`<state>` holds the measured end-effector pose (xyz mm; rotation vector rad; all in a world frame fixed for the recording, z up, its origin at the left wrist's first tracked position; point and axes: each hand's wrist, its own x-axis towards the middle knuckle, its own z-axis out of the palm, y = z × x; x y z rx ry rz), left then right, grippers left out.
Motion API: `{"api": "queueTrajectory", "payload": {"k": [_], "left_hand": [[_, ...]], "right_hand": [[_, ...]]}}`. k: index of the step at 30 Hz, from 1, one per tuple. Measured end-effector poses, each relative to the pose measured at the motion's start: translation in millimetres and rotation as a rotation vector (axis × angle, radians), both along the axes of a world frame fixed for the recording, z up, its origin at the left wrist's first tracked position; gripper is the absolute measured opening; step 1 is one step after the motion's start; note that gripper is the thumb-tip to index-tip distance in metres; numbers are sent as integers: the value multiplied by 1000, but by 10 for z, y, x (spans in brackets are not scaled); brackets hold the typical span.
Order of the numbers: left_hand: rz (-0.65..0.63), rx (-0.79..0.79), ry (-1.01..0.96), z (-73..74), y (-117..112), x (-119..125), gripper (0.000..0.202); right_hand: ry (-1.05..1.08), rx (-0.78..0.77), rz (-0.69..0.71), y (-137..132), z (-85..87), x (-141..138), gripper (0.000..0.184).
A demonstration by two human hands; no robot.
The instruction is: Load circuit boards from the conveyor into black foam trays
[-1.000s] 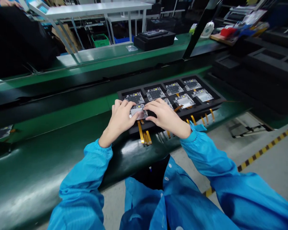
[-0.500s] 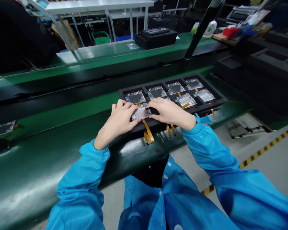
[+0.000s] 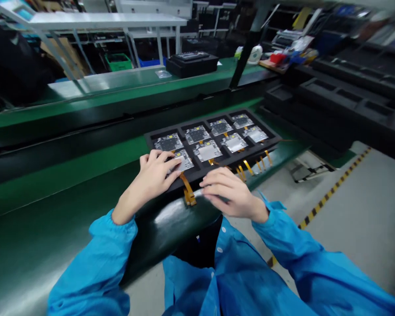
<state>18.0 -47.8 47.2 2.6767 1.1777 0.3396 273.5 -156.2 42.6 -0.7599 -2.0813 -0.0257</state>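
A black foam tray [image 3: 199, 171] holds several circuit boards in two rows of pockets. My left hand [image 3: 154, 175] is at the front left pocket, its fingers and thumb closed on the left part of a circuit board [image 3: 185, 161] with a silvery plate. From that board an orange flat cable [image 3: 188, 191] hangs over the tray's front edge. My right hand [image 3: 230, 193] is in front of the tray, fingers loosely bent and thumb apart, with nothing visible in it. It is near more orange flat cables [image 3: 248, 166] hanging along the front edge.
The tray lies on a dark green bench [image 3: 95, 197]. Black foam trays [image 3: 342, 101] are stacked to the right. Across the bench stands a black foam block [image 3: 192, 64] with a device on top. A slanted dark post [image 3: 245, 59] rises behind the tray.
My right hand has left the board and moved toward me, in front of the tray. My left hand stays on the board. The view has shifted right.
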Motion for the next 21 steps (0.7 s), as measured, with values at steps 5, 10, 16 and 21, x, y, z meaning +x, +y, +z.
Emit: {"api": "queueTrajectory", "payload": {"k": [5,10,16,21], "left_hand": [[-21,-6,-35,-67,50,-32,43],[-20,-16,-60,-45,80,-49,43],[39,-38,-165,-137,162,-136,39],[406,-123,-700,-471,-76,-159,77]], "right_hand": [[313,101,-488,-204,-323,655,13],[592,-3,-996,33,-522,1920,13],[797,-310,-1032,215,-445,2663,27],[861,-475,-811,494,-615,2553,54]]}}
